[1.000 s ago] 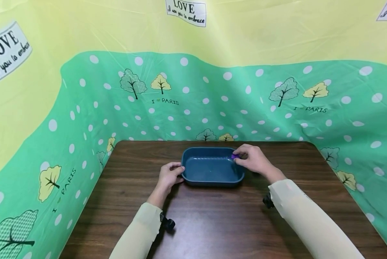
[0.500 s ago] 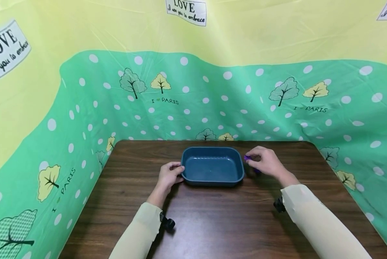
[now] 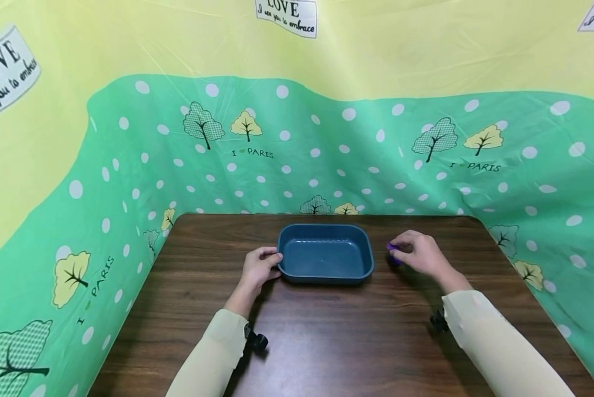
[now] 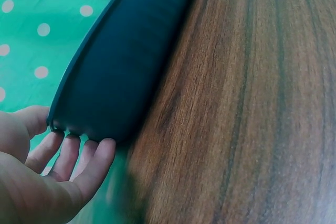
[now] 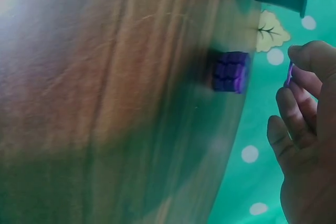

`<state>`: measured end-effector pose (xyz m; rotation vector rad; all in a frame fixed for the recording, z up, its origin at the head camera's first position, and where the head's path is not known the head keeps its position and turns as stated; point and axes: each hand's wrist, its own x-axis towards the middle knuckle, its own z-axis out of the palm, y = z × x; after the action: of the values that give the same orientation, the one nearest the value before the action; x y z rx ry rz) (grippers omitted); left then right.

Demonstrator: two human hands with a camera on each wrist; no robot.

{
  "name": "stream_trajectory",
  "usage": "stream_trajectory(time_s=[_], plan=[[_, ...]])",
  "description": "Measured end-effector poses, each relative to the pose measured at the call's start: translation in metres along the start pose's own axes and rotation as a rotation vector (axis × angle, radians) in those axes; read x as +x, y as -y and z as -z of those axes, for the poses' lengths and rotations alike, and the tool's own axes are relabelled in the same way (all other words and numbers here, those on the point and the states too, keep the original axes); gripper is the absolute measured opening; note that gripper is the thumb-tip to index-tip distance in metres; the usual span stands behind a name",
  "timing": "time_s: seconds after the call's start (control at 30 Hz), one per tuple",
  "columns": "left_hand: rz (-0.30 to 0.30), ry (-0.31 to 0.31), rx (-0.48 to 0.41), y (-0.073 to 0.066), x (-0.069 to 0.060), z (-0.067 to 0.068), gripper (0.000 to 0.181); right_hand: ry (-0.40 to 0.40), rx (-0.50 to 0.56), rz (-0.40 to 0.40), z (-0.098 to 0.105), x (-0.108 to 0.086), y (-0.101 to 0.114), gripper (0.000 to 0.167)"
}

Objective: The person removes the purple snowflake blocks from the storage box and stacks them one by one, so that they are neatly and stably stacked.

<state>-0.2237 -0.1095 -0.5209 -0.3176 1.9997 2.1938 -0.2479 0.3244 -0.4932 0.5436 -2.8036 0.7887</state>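
On the table lies a dark blue rectangular tray [image 3: 326, 280]. My left hand [image 3: 259, 266] grips its left end, thumb on the rim and fingers against the outer wall, as the left wrist view shows on the tray's side [image 4: 121, 61]. To the right of the tray, my right hand [image 3: 422, 255] pinches a thin purple piece [image 5: 289, 74] between thumb and forefinger; most of it is hidden. Below those fingers, a small purple ridged block [image 5: 229, 72] stands on the table, apart from the hand in the right wrist view.
The dark wood-grain table [image 3: 336, 342] reaches back to a green and yellow printed cloth [image 3: 297, 143], which hangs behind and along both sides. A small black device [image 3: 258, 343] sits at the left wrist, another [image 3: 439, 320] at the right.
My right hand has moved from over the tray's right end to the right and slightly nearer, carrying the thin purple piece above the ridged block. The left hand stays on the tray.
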Motion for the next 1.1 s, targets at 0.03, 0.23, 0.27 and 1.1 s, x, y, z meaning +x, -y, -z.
stream_trajectory(time_s=[0.03,0.23,0.27,1.1], plan=[[0.002,0.006,0.002,0.0,0.0,0.0,0.037,0.003,-0.001,-0.01,-0.001,-0.001,-0.001,0.018],[0.012,0.028,0.014,-0.001,0.002,0.002,0.038,0.016,-0.01,-0.059,-0.003,-0.008,-0.007,0.018],[0.01,0.028,0.014,-0.001,0.001,0.003,0.038,0.019,-0.009,-0.064,-0.002,-0.009,-0.007,0.019],[0.002,-0.023,-0.007,0.003,0.004,0.0,0.035,0.071,0.011,-0.097,-0.012,-0.018,-0.013,0.018]])
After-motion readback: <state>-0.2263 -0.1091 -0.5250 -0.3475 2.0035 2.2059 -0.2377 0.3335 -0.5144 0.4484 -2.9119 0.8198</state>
